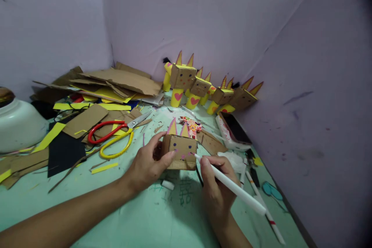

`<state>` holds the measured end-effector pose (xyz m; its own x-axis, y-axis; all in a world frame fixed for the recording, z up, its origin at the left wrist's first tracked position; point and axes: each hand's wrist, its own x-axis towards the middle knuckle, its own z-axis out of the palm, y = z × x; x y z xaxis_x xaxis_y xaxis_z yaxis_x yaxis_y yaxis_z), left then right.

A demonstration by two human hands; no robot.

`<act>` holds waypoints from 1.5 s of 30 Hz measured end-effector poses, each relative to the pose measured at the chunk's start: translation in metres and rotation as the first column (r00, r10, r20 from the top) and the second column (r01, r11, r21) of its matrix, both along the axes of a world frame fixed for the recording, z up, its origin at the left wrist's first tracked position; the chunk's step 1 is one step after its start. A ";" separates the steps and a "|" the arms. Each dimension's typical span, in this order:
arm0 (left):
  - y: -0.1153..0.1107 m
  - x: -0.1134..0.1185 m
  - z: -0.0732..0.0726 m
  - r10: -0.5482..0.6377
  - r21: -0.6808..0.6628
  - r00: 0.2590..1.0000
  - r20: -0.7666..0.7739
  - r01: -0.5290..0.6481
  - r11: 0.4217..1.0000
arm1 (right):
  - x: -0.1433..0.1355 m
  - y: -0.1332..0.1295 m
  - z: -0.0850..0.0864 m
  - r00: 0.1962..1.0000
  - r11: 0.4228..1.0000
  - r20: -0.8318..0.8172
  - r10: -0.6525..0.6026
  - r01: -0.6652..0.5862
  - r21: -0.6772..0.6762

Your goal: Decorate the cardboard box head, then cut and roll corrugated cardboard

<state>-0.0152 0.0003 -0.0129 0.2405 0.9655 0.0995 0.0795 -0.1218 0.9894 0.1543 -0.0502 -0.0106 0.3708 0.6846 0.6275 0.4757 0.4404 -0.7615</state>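
A small cardboard box head (180, 151) with two pink-edged pointed ears, dark eye dots and pink marks faces the camera. My left hand (149, 162) grips it from the left, thumb on the front. In my right hand (216, 180) is a white marker (236, 189), its tip at the right side of the drawn face. A white cap (167, 185) lies on the green table (139, 221) below the box. Behind the box is a flowery patterned piece (191, 126).
Scissors (120, 131) with red and yellow handles lie left, near cardboard scraps (116, 79) and black paper (66, 149). Finished-looking box-headed figures (183, 77) stand by the wall. At right are a phone (235, 128) on a white box, and pens (266, 209). A white pot (21, 126) stands far left.
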 end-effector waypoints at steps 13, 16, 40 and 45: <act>-0.002 0.000 0.002 -0.001 0.008 1.000 -0.008 0.001 1.000 | -0.005 0.003 -0.004 0.987 0.986 0.067 0.144 -0.137 -0.098; -0.003 0.000 0.001 0.002 0.015 1.000 -0.013 -0.002 1.000 | -0.004 0.003 -0.003 0.986 0.980 0.080 0.148 -0.136 -0.142; -0.002 0.000 0.002 -0.005 -0.004 1.000 -0.012 0.005 1.000 | -0.003 0.004 -0.003 0.987 0.993 0.130 0.092 -0.081 -0.089; -0.003 0.000 0.005 -0.009 -0.006 1.000 -0.004 0.009 1.000 | -0.003 0.006 -0.005 0.989 0.988 0.091 0.114 -0.104 -0.113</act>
